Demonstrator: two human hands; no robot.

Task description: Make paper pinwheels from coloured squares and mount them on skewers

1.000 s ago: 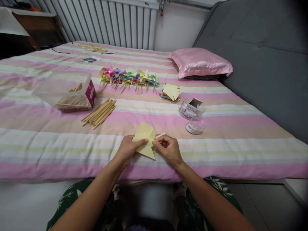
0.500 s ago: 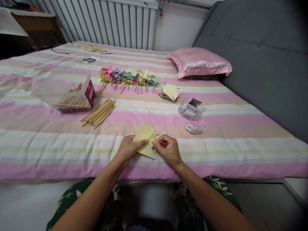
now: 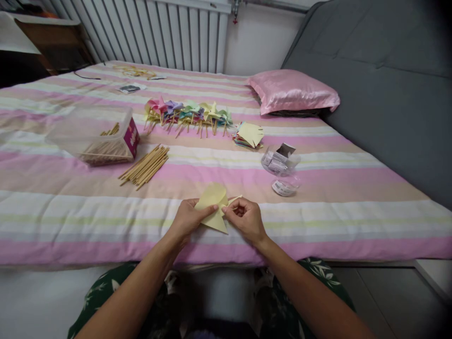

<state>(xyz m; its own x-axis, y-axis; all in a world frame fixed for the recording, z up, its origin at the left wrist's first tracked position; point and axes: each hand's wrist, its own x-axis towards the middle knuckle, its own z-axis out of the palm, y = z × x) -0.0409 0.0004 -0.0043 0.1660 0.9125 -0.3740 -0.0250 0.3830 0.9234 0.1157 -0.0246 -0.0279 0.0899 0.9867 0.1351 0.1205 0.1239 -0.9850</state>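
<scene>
head cam: ours, worn | we look forward and down across the bed [image 3: 318, 221] | hands near, bottom centre | radiator [image 3: 158, 33] far | one view only, nothing shared

bare bedspread [image 3: 70, 207] left, cups [image 3: 282, 172] right

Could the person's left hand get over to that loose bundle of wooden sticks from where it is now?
Probably yes. The left hand is pinching the yellow paper together with the right hand, but the wooden sticks lie up and to its left on the striped bedcover, with nothing lying between. It would likely have to let go first.
</scene>
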